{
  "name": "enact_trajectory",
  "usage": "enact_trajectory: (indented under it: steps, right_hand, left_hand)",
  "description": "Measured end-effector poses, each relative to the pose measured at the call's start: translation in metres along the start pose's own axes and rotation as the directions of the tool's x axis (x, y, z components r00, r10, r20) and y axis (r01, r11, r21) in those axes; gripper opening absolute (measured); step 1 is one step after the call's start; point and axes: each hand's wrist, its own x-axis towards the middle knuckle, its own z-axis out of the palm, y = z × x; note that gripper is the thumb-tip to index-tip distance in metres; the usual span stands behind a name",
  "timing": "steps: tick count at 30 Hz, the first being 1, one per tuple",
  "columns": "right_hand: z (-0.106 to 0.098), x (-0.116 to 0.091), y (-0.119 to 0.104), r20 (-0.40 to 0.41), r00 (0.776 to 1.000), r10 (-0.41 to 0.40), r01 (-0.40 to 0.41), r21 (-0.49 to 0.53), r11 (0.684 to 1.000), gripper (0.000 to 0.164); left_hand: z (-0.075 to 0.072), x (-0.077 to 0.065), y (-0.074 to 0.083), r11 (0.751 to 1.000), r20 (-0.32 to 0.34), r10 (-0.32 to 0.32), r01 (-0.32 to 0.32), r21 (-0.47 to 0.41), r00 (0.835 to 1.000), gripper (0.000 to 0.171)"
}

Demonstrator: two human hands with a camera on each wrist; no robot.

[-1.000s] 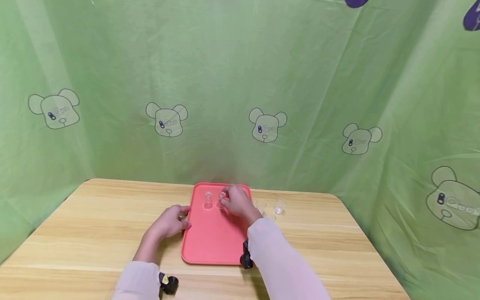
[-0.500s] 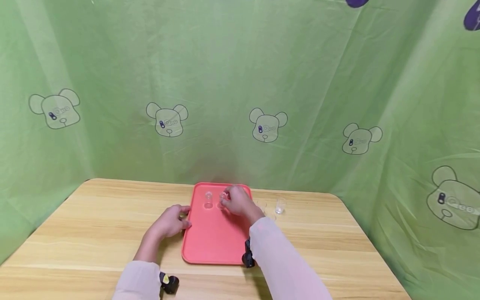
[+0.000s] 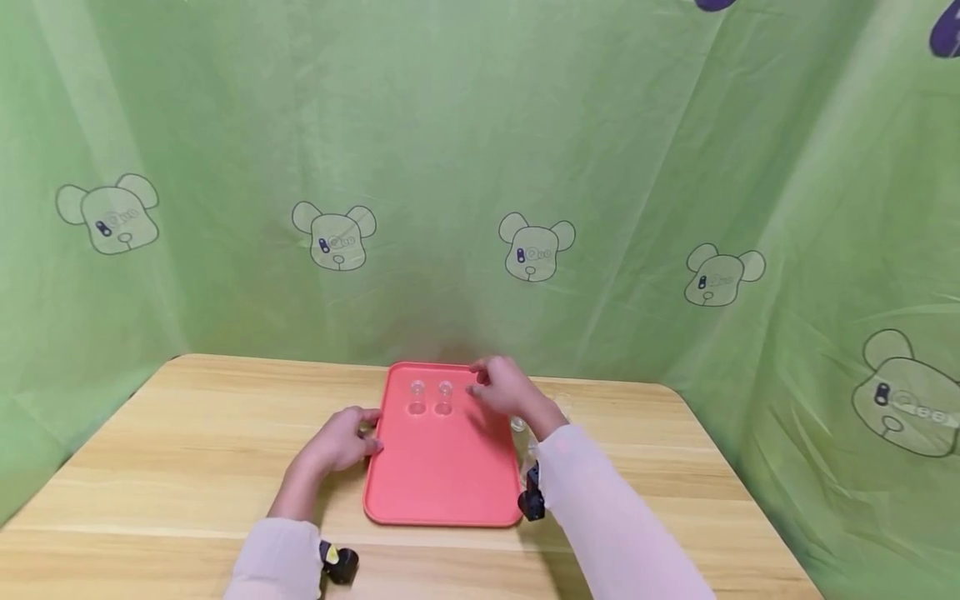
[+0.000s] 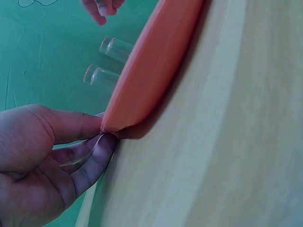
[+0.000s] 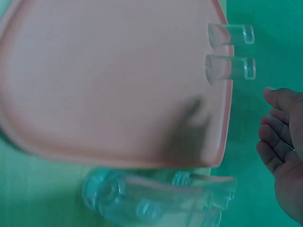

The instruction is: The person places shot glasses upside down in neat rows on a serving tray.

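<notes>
While two cups [image 3: 446,398] stand far on the tray [image 3: 442,483], more cups [image 3: 517,424] sit right of it.
Left hand [image 3: 341,439] pinches the tray's left rim; right hand [image 3: 508,388] hovers empty, fingers loose.

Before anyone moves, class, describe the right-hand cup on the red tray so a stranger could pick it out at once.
On the wooden table lies a red tray. Seen from the head camera, a left cup and a right cup, both clear, stand side by side toward its far end. Yours is the right cup, nearer the right hand than the left cup.
</notes>
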Motion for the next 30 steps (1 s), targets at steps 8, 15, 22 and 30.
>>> enact_trajectory:
  steps: [8,15,22,30]
  right_hand:
    - [-0.021,-0.01,0.012,-0.021,0.999,-0.051,0.051,0.003,0.999,0.028]
    - [-0.038,-0.02,0.029,-0.055,0.995,-0.088,0.088,0.004,0.996,0.031]
    - [-0.047,-0.033,0.049,-0.064,0.995,-0.078,0.077,-0.01,0.997,0.033]
    - [-0.05,-0.05,0.071,-0.087,0.995,-0.04,0.038,-0.017,0.999,0.032]
  left_hand:
    - [0.002,-0.001,0.0,1.0,-0.006,-0.025,0.025,-0.013,1.0,0.054]
    - [0.002,-0.001,0.001,0.999,-0.003,-0.029,0.029,-0.017,1.0,0.054]
    - [0.001,-0.001,0.002,1.0,-0.002,-0.022,0.022,-0.022,1.0,0.054]
    - [0.002,0.0,0.001,0.999,-0.005,-0.032,0.032,-0.036,0.999,0.054]
